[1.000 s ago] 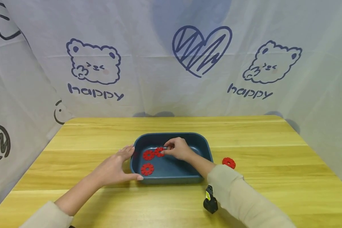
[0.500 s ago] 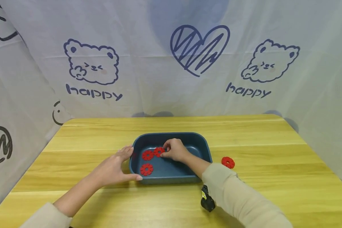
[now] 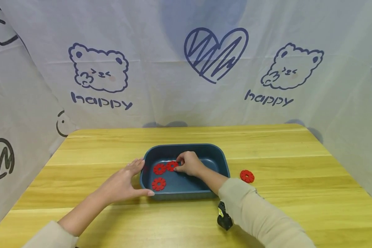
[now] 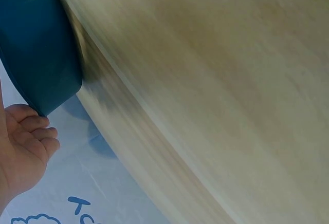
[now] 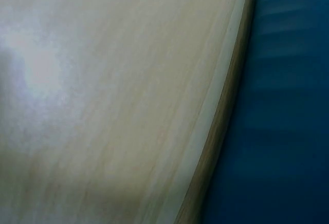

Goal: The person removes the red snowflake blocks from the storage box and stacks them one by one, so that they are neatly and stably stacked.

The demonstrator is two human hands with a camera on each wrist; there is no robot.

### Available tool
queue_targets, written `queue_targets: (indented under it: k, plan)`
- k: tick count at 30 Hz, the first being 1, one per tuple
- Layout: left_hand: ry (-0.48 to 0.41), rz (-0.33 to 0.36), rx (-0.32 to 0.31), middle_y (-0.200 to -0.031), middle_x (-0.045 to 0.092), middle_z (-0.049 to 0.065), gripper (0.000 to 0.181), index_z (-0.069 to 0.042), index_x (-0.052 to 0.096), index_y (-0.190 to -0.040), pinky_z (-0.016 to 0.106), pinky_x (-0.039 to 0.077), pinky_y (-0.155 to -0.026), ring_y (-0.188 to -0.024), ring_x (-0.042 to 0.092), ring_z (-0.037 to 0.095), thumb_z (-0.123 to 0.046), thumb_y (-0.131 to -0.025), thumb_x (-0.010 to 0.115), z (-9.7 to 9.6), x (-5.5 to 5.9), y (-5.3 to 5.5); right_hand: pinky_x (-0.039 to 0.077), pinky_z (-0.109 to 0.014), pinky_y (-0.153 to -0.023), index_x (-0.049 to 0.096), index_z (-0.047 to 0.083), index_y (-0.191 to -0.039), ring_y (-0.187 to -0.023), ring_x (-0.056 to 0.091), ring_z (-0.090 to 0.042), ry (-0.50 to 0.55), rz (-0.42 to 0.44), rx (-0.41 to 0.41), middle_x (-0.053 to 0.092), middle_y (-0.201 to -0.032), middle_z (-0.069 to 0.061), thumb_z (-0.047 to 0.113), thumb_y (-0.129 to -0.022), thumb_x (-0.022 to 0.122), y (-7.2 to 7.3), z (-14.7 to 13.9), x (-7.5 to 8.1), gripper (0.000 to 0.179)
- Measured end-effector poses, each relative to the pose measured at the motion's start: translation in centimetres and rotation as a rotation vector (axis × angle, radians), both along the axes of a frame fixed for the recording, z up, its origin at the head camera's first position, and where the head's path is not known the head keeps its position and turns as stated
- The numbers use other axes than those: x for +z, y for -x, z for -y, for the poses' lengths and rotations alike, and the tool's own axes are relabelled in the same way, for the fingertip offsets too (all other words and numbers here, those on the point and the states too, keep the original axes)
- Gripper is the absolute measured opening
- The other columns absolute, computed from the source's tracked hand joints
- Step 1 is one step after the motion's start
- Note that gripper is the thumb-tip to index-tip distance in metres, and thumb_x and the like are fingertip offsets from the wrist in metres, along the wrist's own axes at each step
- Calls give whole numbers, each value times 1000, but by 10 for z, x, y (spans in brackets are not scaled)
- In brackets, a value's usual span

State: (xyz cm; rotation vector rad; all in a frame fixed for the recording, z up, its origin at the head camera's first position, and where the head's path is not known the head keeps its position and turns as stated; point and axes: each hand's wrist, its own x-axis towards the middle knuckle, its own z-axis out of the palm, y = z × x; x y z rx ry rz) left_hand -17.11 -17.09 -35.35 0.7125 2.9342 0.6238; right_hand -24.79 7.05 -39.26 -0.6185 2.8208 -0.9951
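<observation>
Tray w/ 3 discs; R hand grip clamping 1, L hand grip apart at rim.

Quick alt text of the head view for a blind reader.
The right hand pinches one of three red discs inside a blue tray while the left hand touches the tray's left end. A fourth disc lies on the table to the right.
</observation>
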Motion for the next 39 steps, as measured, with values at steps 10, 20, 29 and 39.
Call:
queue_targets:
  k: [10,20,29,39]
  plan:
    - [-3,6,9,-150,31,18,104,2,37,-140,59,36,-101,-135,30,43,-66,-67,68,0,-4,1,41,-19,-63,70,-3,-96,-61,43,-7,-5,7,22,51,-64,0,13,-76,76,0,-1,1,26]
    - [-8,5,6,-149,31,18,105,2,37,-140,58,36,-101,-135,30,42,-66,-67,68,0,-3,2,43,-21,-60,72,3,-89,-61,47,-10,32,20,55,54,-64,0,25,-75,78,11,-7,-11,27]
    - [-9,18,11,-150,31,17,104,2,37,-140,58,36,-101,-135,30,41,-65,-67,68,-1,-2,0,38,-15,-58,71,-1,-89,-59,42,-4,26,9,24,52,-64,2,13,-73,78,-5,-5,6,23]
    - [-1,11,11,-149,32,17,104,2,37,-140,59,37,-100,-135,31,42,-67,-67,67,0,-1,-1,41,-15,-56,70,-2,-89,-59,45,-4,48,-126,83,58,-68,-5,14,-72,79,-13,-13,17,24]
